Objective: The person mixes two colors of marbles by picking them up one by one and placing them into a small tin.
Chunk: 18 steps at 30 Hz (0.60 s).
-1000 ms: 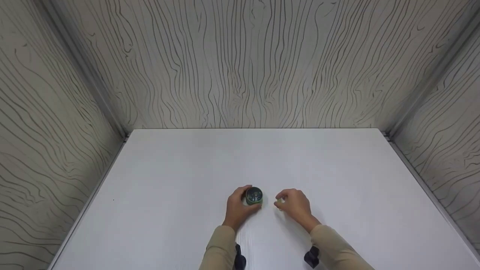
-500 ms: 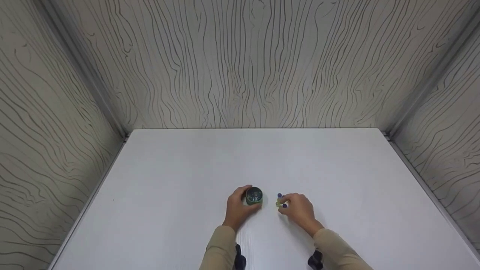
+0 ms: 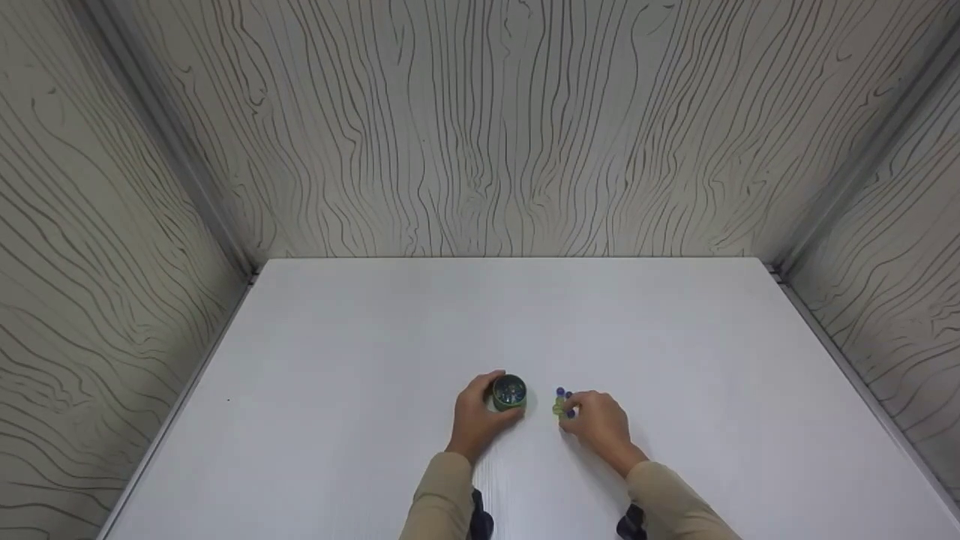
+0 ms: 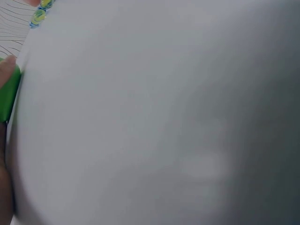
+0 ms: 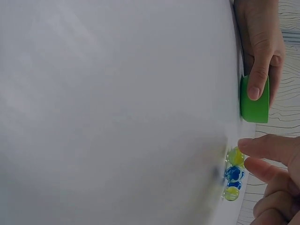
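My left hand (image 3: 478,416) grips a small round green container (image 3: 510,391) that stands on the white table. Its top looks dark with small specks in the head view. The right wrist view shows the container's smooth green side (image 5: 253,110), with the left thumb across it. To the right, several clear glass marbles (image 3: 559,409) with yellow and blue swirls lie close together on the table. My right hand (image 3: 598,426) is right at them, thumb and forefinger apart around the cluster. In the right wrist view, these fingertips (image 5: 244,142) are right at a yellow marble (image 5: 236,157).
The white tabletop (image 3: 375,322) runs back to a wall (image 3: 480,127) with a wood-grain pattern. Similar side walls (image 3: 90,262) enclose it on the left and right. A dark camera mount (image 3: 481,516) sits at the left wrist.
The right hand has opened and drawn slightly right and toward the body, and the marbles it covered now show on the table. The left hand and green container have stayed in place.
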### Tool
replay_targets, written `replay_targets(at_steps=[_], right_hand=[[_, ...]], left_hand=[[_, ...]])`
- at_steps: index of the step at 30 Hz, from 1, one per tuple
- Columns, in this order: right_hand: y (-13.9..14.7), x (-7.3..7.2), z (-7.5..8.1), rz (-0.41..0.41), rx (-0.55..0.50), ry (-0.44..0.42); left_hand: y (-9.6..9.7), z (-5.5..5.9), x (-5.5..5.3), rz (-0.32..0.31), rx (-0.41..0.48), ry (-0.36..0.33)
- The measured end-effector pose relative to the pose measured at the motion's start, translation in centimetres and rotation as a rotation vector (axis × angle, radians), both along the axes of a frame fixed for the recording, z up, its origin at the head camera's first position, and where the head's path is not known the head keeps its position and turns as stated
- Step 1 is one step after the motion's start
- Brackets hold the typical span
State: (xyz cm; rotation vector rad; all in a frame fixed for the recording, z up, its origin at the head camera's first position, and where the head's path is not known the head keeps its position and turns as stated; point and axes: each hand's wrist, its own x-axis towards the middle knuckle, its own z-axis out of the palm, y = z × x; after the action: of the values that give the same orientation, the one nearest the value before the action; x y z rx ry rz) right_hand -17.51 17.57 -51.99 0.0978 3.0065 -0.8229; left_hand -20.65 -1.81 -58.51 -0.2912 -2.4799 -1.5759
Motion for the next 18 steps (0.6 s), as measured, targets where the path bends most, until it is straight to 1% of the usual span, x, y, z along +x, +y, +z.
replay_targets(at_steps=[3,12,18], right_hand=[[0.04,0.03,-0.10,0.004,0.015,0.017],[-0.09,0.02,-0.38,0.002,0.025,0.030],[-0.17,0.21,-0.58,0.013,0.041,0.050]], left_hand=[[0.03,0.01,0.07,0.002,0.003,-0.012],[0.07,0.28,0.20,0.001,0.018,-0.039],[0.10,0.23,0.20,0.006,0.010,-0.026]])
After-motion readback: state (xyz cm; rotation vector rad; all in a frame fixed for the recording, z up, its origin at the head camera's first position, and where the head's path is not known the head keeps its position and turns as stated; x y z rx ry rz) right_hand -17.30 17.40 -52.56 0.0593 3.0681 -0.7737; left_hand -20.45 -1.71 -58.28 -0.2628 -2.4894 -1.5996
